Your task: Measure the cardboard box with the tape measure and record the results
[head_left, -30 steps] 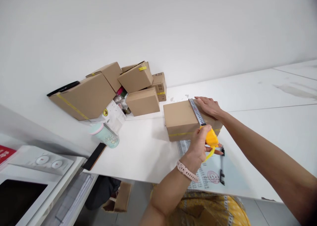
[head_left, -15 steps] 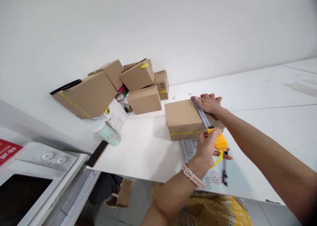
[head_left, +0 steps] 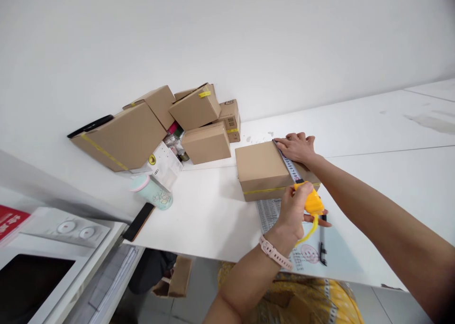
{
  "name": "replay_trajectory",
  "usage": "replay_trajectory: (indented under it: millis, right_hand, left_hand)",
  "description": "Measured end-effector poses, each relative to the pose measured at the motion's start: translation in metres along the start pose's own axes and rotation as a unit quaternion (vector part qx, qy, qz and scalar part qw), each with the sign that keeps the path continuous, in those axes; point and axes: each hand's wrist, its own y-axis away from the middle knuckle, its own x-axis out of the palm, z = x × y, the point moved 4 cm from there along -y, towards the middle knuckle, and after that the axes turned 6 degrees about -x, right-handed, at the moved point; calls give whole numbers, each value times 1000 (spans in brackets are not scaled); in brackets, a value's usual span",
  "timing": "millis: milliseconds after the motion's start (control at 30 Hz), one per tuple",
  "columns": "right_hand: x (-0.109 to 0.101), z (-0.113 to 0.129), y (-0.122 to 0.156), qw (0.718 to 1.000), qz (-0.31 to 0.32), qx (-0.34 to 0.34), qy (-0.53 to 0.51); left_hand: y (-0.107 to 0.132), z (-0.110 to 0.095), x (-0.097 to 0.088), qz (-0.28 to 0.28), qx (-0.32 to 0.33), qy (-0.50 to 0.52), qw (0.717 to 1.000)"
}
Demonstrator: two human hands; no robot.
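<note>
A closed cardboard box [head_left: 258, 165] lies on the white table, with a strip of yellow tape along its near side. The metal blade of a tape measure [head_left: 309, 202] runs across the box top to its far edge. My left hand [head_left: 293, 208] grips the yellow case at the near edge, some fingers hidden behind it. My right hand [head_left: 298, 148] holds the blade's end down at the far edge, thumb side over the blade, its other fingers spread across the box's far edge. From the case hangs a yellow wrist strap [head_left: 313, 229].
Several cardboard boxes [head_left: 206, 144] stand against the wall at the back left. Nearer are a mint-green tumbler [head_left: 156, 194] and a dark flat object [head_left: 138, 221]. Printed sheets [head_left: 270, 210] and a black pen-like object [head_left: 322, 248] lie before the measured box. A microwave [head_left: 39, 267] is lower left.
Both hands keep their hold on the tape measure across the box. The case and my left hand shift slightly left in view, along with the whole scene.
</note>
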Motion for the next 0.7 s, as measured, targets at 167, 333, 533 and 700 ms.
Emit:
replay_trajectory:
  millis: [167,333,533,700]
  right_hand:
    - [-25,-28,17,958,-165,112,-208]
    - [-20,-86,104,833,-306,219,-406]
    - [14,-78,160,829,-129,196,-507]
    - [-20,-43,143,868,-119,118,-467]
  left_hand:
    - [31,0,-16,23,74,-43,996]
    - [74,-6,-93,-53,246,-96,963]
    - [52,-22,-156,-155,270,-104,945]
    - [48,-59,-145,-98,294,-127,942]
